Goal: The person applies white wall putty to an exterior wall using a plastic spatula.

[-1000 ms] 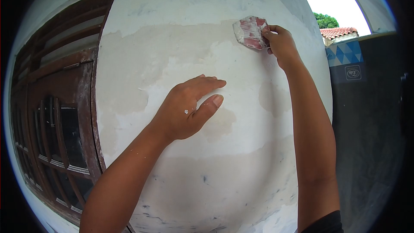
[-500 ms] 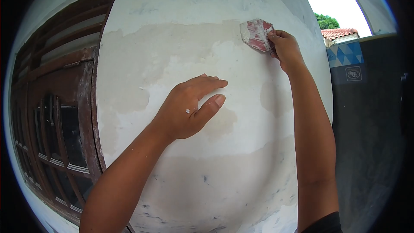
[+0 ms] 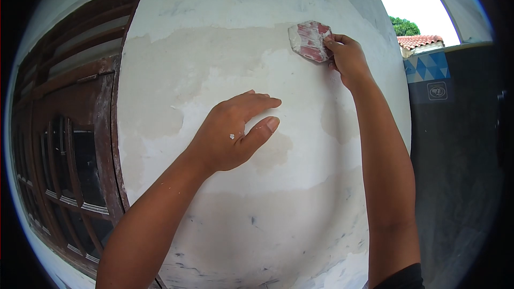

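Observation:
A wall [image 3: 235,158] fills the middle, white with patches of damp-looking greyish filler. High on its right part, my right hand [image 3: 348,60] pinches a flat, many-sided putty scraper [image 3: 311,42] by its right edge. The scraper is red, smeared with white putty, and lies close along the wall face. Lower and to the left, my left hand [image 3: 230,131] is open in front of the wall, thumb apart from the fingers and nothing in it. A small white fleck of putty sticks near the base of its thumb.
On the left stands a dark brown wooden door [image 3: 75,144] with glass panes and louvres above. Past the wall's right edge is a dark surface [image 3: 455,171] with a blue patterned strip [image 3: 428,68]. A tiled roof [image 3: 417,42] and a tree [image 3: 404,25] show beyond.
My right hand has moved a little left and slightly up with the putty scraper. My left hand stays almost in place, fingers still apart.

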A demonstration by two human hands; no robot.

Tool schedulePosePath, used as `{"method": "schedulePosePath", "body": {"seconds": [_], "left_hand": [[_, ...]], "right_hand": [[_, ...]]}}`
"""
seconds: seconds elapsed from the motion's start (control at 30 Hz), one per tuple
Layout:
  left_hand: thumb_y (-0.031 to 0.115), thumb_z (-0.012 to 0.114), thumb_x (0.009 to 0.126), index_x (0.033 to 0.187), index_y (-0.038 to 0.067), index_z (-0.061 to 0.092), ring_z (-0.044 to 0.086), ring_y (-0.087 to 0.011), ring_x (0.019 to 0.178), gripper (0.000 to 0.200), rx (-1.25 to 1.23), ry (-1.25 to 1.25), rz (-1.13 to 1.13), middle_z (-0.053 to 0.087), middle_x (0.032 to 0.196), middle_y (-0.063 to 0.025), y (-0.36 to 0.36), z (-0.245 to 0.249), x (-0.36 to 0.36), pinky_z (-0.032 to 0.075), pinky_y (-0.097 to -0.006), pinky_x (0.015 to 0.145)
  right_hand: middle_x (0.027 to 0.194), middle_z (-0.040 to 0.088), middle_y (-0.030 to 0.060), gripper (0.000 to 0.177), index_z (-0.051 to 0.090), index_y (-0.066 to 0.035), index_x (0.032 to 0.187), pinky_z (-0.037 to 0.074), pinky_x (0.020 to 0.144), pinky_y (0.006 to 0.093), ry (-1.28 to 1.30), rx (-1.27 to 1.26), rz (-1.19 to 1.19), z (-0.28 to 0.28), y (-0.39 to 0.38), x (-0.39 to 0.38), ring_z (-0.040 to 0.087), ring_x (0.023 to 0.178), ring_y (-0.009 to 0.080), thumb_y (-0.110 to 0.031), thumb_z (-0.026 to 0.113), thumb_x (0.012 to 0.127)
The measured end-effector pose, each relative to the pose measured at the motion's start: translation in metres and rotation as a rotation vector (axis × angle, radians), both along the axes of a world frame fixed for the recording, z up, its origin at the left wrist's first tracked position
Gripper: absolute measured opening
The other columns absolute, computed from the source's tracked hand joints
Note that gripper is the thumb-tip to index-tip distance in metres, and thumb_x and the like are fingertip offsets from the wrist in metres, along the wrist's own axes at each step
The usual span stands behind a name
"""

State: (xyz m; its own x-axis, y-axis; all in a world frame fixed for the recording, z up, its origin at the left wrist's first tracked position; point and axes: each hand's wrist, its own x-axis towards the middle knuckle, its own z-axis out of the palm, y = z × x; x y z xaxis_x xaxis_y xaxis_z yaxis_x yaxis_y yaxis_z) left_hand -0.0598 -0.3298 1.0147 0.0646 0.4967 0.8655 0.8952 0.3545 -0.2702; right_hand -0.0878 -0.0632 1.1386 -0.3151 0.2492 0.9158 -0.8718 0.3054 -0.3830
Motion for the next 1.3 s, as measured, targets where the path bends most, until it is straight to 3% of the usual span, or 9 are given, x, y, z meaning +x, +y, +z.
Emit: {"method": "schedulePosePath", "body": {"seconds": [0.17,0.37,0.5,0.63,0.73,0.9,1.03,1.3], "left_hand": [[0.023,0.051,0.092,0.12,-0.004,0.066,0.061,-0.0362,0.119,0.042,-0.005,0.01,0.016,0.068,0.119,-0.0219,0.0,0.0,0.001,0.035,-0.0474,0.115],[0.023,0.05,0.092,0.12,-0.004,0.066,0.06,-0.0365,0.12,0.042,0.005,0.025,0.017,0.068,0.119,-0.0221,0.001,-0.001,-0.002,0.036,-0.0471,0.115],[0.023,0.05,0.091,0.121,-0.004,0.065,0.06,-0.0361,0.12,0.043,0.006,0.035,0.014,0.068,0.119,-0.0222,0.0,-0.001,-0.002,0.036,-0.0468,0.115],[0.024,0.05,0.091,0.121,-0.004,0.065,0.06,-0.0361,0.12,0.043,0.006,0.02,0.034,0.068,0.119,-0.0222,0.0,0.0,-0.001,0.035,-0.0471,0.115],[0.024,0.05,0.091,0.121,-0.004,0.065,0.06,-0.0363,0.12,0.043,-0.003,0.015,0.031,0.068,0.119,-0.0221,0.0,-0.001,0.0,0.035,-0.0471,0.115],[0.025,0.05,0.091,0.121,-0.003,0.066,0.06,-0.0363,0.12,0.043,0.006,0.027,0.03,0.068,0.119,-0.0218,0.001,-0.001,0.0,0.035,-0.0467,0.116],[0.024,0.05,0.092,0.12,-0.003,0.066,0.06,-0.0364,0.12,0.043,0.008,0.025,0.026,0.068,0.119,-0.0219,0.001,-0.001,-0.002,0.035,-0.0471,0.116],[0.024,0.051,0.092,0.12,-0.003,0.066,0.061,-0.0362,0.119,0.042,-0.002,0.034,0.034,0.068,0.119,-0.0216,0.001,0.0,-0.001,0.036,-0.0472,0.115]], "right_hand": [[0.088,0.065,0.0038,0.028,0.063,0.002,0.119,0.044,0.06,0.0274,-0.005,-0.134,0.257,-0.009,0.023,0.0,0.055,0.069,0.0109,-0.017,0.061,0.098],[0.084,0.066,0.0051,0.033,0.061,0.004,0.119,0.045,0.06,0.0284,0.06,-0.042,0.181,0.001,-0.009,0.007,0.055,0.068,0.0121,-0.02,0.064,0.096],[0.083,0.066,0.0059,0.033,0.063,0.004,0.117,0.046,0.056,0.0288,0.035,-0.018,0.003,0.001,-0.003,-0.003,0.054,0.063,0.0125,-0.02,0.065,0.095],[0.083,0.065,0.0035,0.029,0.064,0.003,0.116,0.045,0.055,0.0267,-0.009,-0.098,0.09,-0.008,0.028,-0.01,0.054,0.064,0.0105,-0.019,0.064,0.096],[0.088,0.065,0.0027,0.028,0.063,0.002,0.118,0.043,0.057,0.0255,0.007,-0.183,0.282,-0.011,0.031,-0.006,0.055,0.069,0.0094,-0.017,0.062,0.097],[0.087,0.065,0.0038,0.029,0.063,0.003,0.117,0.044,0.059,0.0266,0.02,-0.096,0.249,-0.005,0.005,0.002,0.055,0.069,0.0103,-0.017,0.063,0.097],[0.084,0.065,0.0047,0.034,0.063,0.004,0.117,0.044,0.057,0.0271,0.022,0.012,0.088,-0.011,0.0,-0.001,0.055,0.067,0.0108,-0.02,0.066,0.095],[0.09,0.065,0.0046,0.025,0.061,0.003,0.115,0.043,0.058,0.0256,0.034,-0.139,0.318,-0.017,0.026,0.005,0.056,0.069,0.0105,-0.015,0.062,0.097]]}}
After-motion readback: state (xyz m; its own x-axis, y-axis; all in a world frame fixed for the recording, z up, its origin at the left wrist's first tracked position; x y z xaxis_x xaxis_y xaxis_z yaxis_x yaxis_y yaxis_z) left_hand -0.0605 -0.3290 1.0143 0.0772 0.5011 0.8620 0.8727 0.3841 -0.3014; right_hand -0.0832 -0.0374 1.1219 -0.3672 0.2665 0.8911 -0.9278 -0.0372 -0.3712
